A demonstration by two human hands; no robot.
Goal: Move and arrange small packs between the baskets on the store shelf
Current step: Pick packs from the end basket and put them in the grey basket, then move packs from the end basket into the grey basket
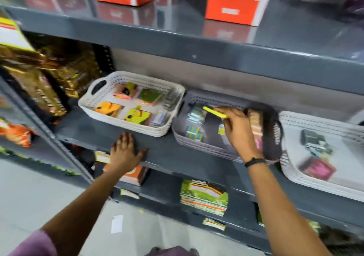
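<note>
Spanning the view, the grey store shelf (102,129) carries three baskets side by side: a white basket (102,106) on the left, a grey basket (197,143) in the middle and another white basket (307,178) on the right. The left hand (126,153) lies flat and empty on the shelf edge. The right hand (238,129) hovers over the grey basket, pinching a thin yellow pack (213,111). Judging by this, a transfer is under way; next the pack needs carrying to its matching stack and laying flat.

Purple sleeve (37,242), black wristband (255,162)
</note>
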